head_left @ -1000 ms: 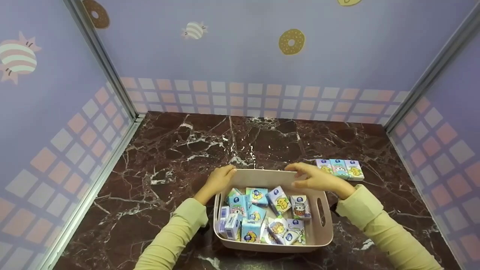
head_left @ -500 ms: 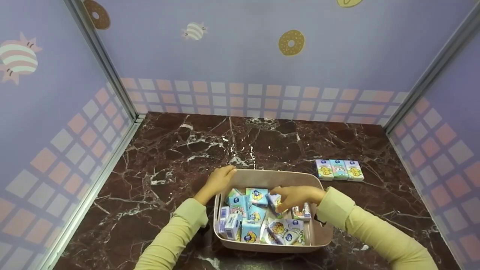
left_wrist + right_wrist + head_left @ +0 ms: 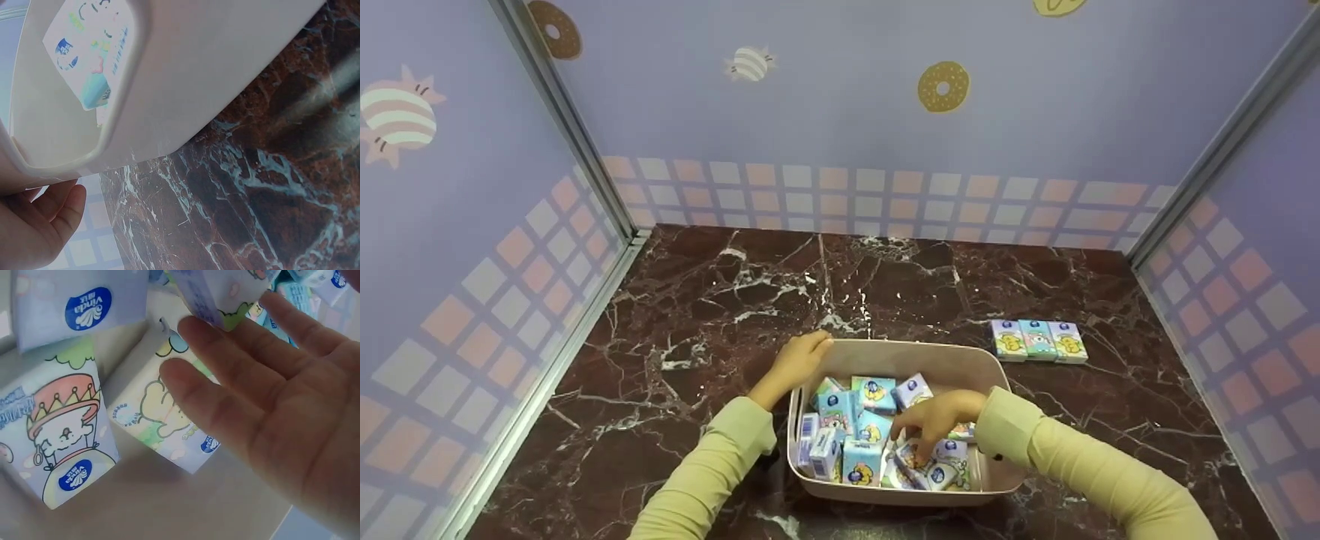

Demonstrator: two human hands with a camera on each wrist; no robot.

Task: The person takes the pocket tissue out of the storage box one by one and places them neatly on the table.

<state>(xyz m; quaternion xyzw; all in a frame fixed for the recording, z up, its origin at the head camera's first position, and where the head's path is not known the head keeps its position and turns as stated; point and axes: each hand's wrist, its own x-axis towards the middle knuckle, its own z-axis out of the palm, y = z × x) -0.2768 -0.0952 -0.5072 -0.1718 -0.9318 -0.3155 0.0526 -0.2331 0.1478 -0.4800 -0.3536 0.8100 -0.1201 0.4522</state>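
A beige plastic basket (image 3: 911, 496) holds several small pocket-tissue packs (image 3: 874, 394), blue and lilac with cartoon animals. At its back left corner my left hand (image 3: 799, 361) grips the rim; the left wrist view shows the bent fingers (image 3: 68, 214) beside the basket wall (image 3: 185, 67). My right hand (image 3: 941, 416) reaches down inside, over the front right packs. In the right wrist view its fingers (image 3: 225, 408) are spread and fairly straight, with fingertips right at a lilac tissue pack (image 3: 216, 298). A crown-printed tissue pack (image 3: 67, 422) lies beside them, partly hidden by the hand in the head view.
Three tissue packs (image 3: 1039, 341) lie side by side on the dark red marble tabletop (image 3: 720, 292), to the basket's back right. Lilac panels with a checked border (image 3: 832, 178) enclose the table at the back and both sides.
My right hand has moved from above the basket's back rim down and forward into it, over the front right packs. My left hand stays on the rim.
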